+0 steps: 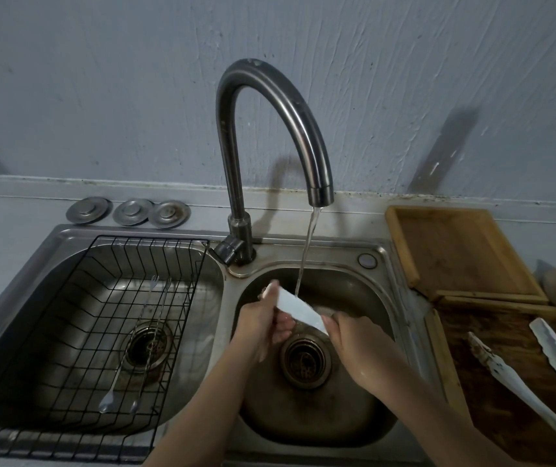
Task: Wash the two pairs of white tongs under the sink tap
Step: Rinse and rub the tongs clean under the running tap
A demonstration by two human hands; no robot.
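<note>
One pair of white tongs is held over the right sink basin, under the water running from the curved steel tap. My left hand grips its upper left end. My right hand holds its lower right end. The stream lands on the tongs near their middle. A second pair of white tongs, spotted with dirt, lies spread apart on the wooden board to the right of the sink.
The left basin holds a black wire rack with two thin metal utensils in it. Three metal drain lids sit behind it on the counter. A wooden tray stands at the back right.
</note>
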